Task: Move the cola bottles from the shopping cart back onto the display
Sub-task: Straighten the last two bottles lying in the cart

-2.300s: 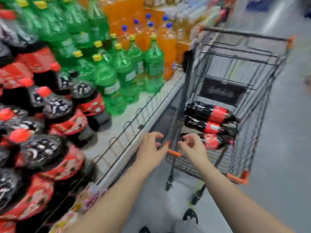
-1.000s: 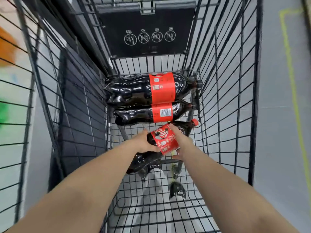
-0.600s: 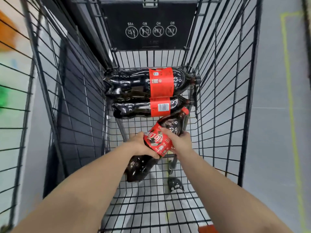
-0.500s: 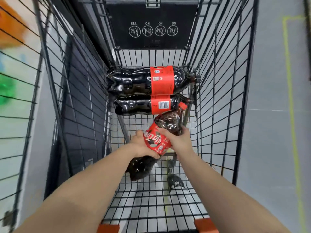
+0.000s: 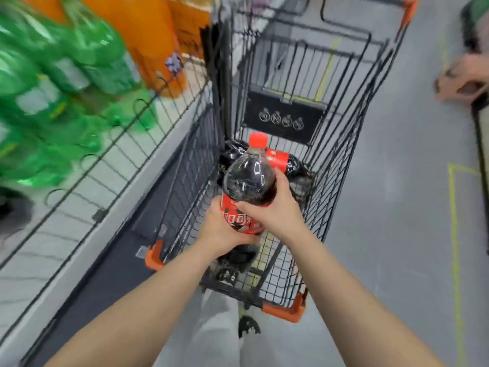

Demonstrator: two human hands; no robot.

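A: Cola bottle (image 5: 250, 178) held upright above the shopping cart (image 5: 341, 160), red cap up; its base hidden behind the left hand (image 5: 221, 231); label print partly covered, not legible.

B: Hands?

A: Left hand wrapped round the red label from below, fingers curled under; right hand (image 5: 275, 207) clasped on the shoulder and upper label, thumb across the front; both pressed against the bottle.

B: What remains in the cart?

A: More cola bottles (image 5: 288, 162) lying on the cart floor behind the held one; mostly hidden by it; count cannot be told. A black panel (image 5: 283, 120) with small white icons on the far end; icons too small to read.

B: The display?

A: Display shelf (image 5: 87, 181) to the left, with a low wire rail along its edge; green bottles (image 5: 47, 83) and orange bottles (image 5: 148, 35) on it, heavily blurred; a dark shape at the far left edge, cut off, cannot tell what.

B: Room?

A: Grey floor (image 5: 397, 207) with yellow lines; orange corner guards on the cart; another person's hand (image 5: 463, 80) at the right edge, blurred and cut off.
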